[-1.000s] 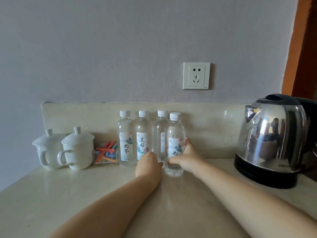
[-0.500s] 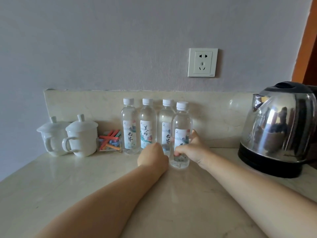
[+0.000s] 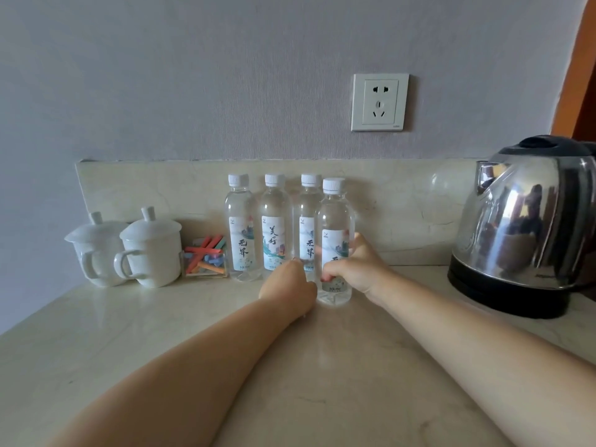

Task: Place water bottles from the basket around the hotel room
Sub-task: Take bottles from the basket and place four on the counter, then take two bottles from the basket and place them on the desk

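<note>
Stone counter (image 3: 135, 343) held four bottles. Her right hand (image 3: 354, 269) gripped the front bottle (image 3: 333, 217); her left hand (image 3: 287, 285) was curled beside it.

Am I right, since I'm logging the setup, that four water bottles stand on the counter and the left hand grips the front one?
Not quite: the head view shows the right hand gripping the front bottle. The left hand rests closed beside it. Four bottles do stand on the counter.
</note>
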The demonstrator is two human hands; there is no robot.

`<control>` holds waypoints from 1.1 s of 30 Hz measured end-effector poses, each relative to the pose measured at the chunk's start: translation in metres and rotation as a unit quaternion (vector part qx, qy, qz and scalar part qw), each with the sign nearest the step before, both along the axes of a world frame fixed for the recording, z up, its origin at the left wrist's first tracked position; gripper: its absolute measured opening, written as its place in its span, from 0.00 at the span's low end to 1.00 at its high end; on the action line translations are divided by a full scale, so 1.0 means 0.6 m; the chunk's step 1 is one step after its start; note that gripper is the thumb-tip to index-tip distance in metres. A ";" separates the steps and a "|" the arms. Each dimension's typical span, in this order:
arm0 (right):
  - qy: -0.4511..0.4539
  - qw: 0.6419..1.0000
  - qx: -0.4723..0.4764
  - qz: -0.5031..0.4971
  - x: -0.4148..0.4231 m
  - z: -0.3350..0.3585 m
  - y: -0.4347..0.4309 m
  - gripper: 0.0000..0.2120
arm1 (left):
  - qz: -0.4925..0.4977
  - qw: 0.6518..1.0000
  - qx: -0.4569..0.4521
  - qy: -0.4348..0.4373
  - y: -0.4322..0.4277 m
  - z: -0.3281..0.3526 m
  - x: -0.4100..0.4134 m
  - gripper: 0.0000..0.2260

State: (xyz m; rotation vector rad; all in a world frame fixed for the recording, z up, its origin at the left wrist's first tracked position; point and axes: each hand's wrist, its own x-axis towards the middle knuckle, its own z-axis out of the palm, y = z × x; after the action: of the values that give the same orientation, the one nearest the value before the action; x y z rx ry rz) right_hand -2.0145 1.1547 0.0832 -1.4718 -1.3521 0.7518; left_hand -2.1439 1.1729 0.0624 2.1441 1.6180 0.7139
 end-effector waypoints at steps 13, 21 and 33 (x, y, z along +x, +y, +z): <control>-0.068 0.992 0.052 -0.093 -0.019 0.007 -0.025 0.30 | -0.049 0.983 -0.134 -0.113 -0.022 0.040 -0.051 0.21; 0.022 0.989 0.018 0.147 -0.127 0.052 -0.097 0.23 | -0.148 0.956 -0.120 -0.223 -0.122 0.064 -0.173 0.21; 0.011 0.889 -0.057 0.454 -0.541 0.055 -0.230 0.14 | -0.024 0.905 -0.123 -0.406 -0.356 0.039 -0.580 0.19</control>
State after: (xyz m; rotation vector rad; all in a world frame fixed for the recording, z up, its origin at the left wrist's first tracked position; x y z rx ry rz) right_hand -2.3393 1.0165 0.1160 -0.8383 -2.0154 1.4398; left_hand -2.4921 0.9593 0.0857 1.3974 1.1101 1.1192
